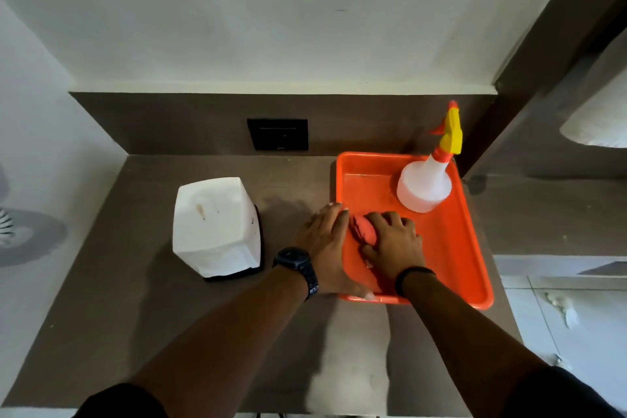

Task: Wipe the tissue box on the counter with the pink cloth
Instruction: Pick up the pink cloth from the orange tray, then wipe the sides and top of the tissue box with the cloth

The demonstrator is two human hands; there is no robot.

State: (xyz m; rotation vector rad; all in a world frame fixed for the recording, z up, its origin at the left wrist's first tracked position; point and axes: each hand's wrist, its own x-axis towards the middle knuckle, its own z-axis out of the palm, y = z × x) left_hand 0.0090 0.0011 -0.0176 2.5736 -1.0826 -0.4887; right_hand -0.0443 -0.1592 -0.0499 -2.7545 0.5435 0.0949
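Note:
The white tissue box (217, 226) stands on the brown counter (142, 309), left of centre, on a dark base. A rolled pink cloth (363, 230) lies inside the orange tray (451, 248) at its left side. My right hand (393, 244) rests on top of the cloth, fingers curled over it. My left hand (325, 241), with a black watch on the wrist, lies flat along the tray's left rim, touching the cloth's left end. The tissue box is apart from both hands, about a hand's width to the left.
A white spray bottle (425, 185) with a yellow and orange trigger stands in the tray's far right corner. A black wall socket (278, 134) sits on the backsplash. A dark wall panel (549, 51) rises at the right. White tiled floor (570, 316) lies beyond the counter's right edge.

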